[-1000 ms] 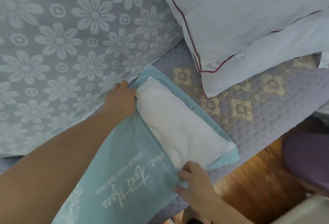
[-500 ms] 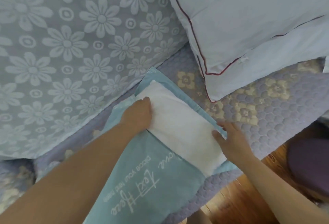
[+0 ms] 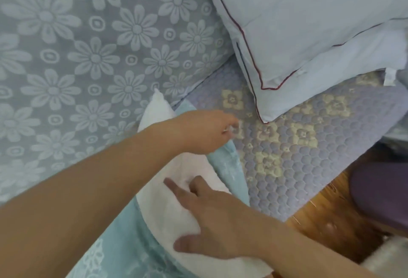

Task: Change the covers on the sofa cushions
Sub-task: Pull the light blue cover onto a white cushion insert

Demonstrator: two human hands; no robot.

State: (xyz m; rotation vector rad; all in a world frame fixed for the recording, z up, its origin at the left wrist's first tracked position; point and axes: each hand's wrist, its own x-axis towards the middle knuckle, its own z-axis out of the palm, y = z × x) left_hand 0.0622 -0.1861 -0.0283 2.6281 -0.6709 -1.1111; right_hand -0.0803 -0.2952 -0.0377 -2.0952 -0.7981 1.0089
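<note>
A white cushion insert (image 3: 165,209) lies partly inside a teal printed cover (image 3: 229,169) on the sofa seat. Its top corner pokes up against the sofa back. My left hand (image 3: 205,131) reaches across the insert and pinches the cover's open edge on the right side; motion blur hides the fingertips. My right hand (image 3: 212,222) lies flat on the lower part of the insert, fingers spread and straight. More of the teal cover (image 3: 110,246) shows under my left forearm.
Two pale pillows with red piping (image 3: 309,34) are stacked at the upper right. The flower-patterned sofa back (image 3: 88,56) fills the left. A quilted purple seat cover (image 3: 298,145) runs to the seat edge, with wooden floor (image 3: 320,233) and a purple stool (image 3: 379,196) beyond.
My left hand has moved from the insert's left side across to the cover's right edge. My right hand has shifted from the insert's right edge onto its lower face. More insert shows.
</note>
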